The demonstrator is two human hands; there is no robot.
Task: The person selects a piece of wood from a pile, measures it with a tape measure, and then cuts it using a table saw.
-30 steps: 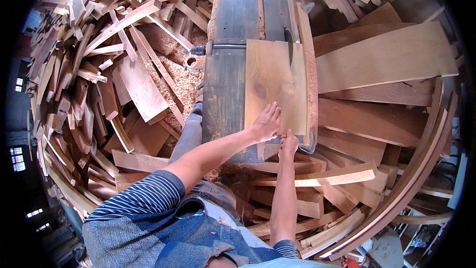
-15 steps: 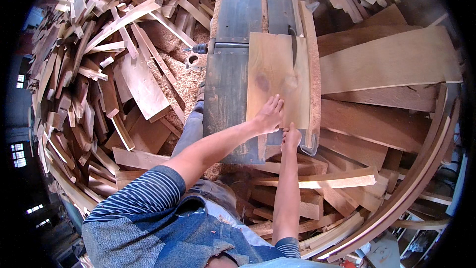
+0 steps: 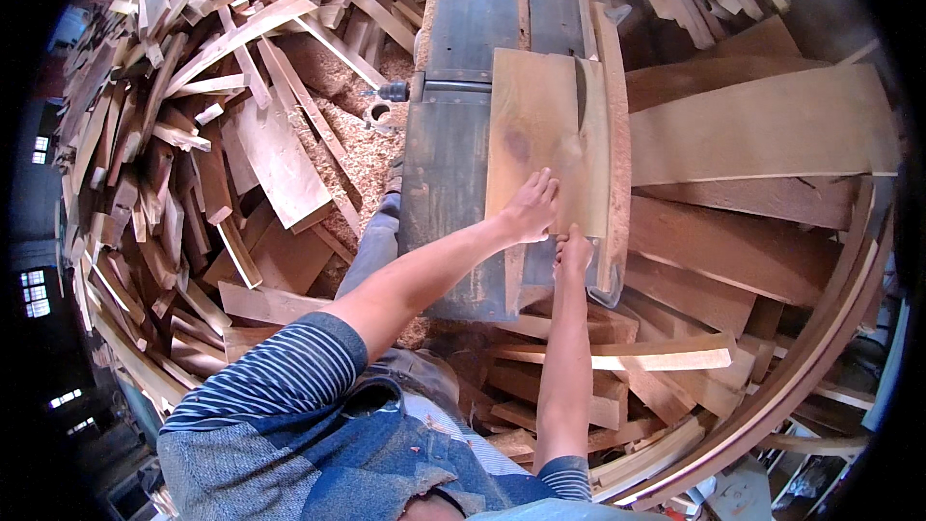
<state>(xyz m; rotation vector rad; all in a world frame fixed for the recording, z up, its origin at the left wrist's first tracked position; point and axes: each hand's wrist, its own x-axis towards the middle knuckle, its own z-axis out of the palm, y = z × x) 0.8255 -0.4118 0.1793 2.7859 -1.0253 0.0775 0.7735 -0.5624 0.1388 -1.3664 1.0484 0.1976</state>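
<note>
On the dark grey metal bed of the woodworking machine (image 3: 453,174) a flat, light brown wooden board (image 3: 536,130) lies lengthwise, with a dark slot (image 3: 580,96) showing partway along it near its right side, where I take a blade or cutter to sit. The person's left hand (image 3: 531,207) lies flat on the near end of the board, fingers spread and pressing down. The right hand (image 3: 574,253) is just beside it at the board's near edge, fingers drawn together against the end; whether they curl under the wood I cannot tell. A tall narrow wooden strip (image 3: 612,145) stands along the board's right edge, like a fence.

The risk, as I judge it, is nearness: both hands are on the same end of the board and in line with that slot, so a slip or a sudden grab of the wood could carry fingers toward it. Uneven pressure from the left palm might twist the board against the strip and make it bind or kick back. The loose heap of pale sawdust and shavings (image 3: 352,135) and the piled offcut planks (image 3: 193,135) around the person's legs could also cost them their footing.
</note>
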